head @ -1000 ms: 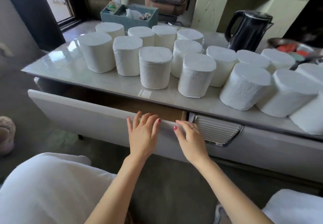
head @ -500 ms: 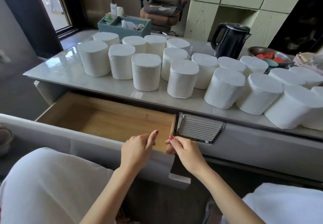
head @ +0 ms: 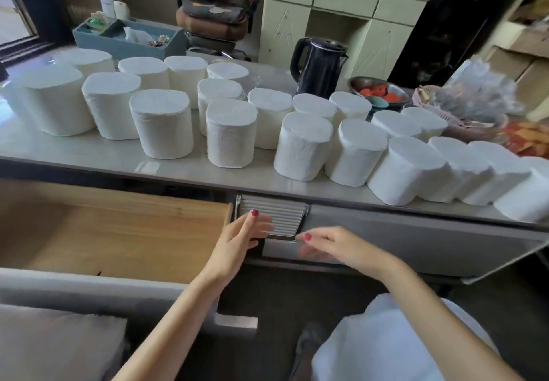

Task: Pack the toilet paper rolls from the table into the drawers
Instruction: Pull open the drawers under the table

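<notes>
Toilet paper rolls [head: 162, 123] all stand on the table [head: 89, 155], none packed; the left drawer [head: 118, 232] gapes empty, while left hand [head: 237, 239] and right hand [head: 329, 245], loose-fingered, hold nothing.

Toilet paper rolls [head: 162, 123]: plain white, unpatterned. Table [head: 98, 155]: pale grey glossy top. Open drawer [head: 113, 232]: light honey-brown wood interior with visible grain; grey front panel. Closed drawer [head: 416, 241]: grey front. Ribbed panel [head: 282, 213]: silver-white with horizontal ridges. Left hand [head: 237, 241] and right hand [head: 332, 244]: red-painted nails. Kettle [head: 320, 67]: black, glossy. Organiser box [head: 127, 40]: dusty blue. Bowl [head: 380, 94]: dark metallic, holding red-orange pieces. Cabinet [head: 341, 21]: pale yellow-green. Chair [head: 214, 12]: brown, dark cushion. Clothing [head: 380, 348]: white.
</notes>
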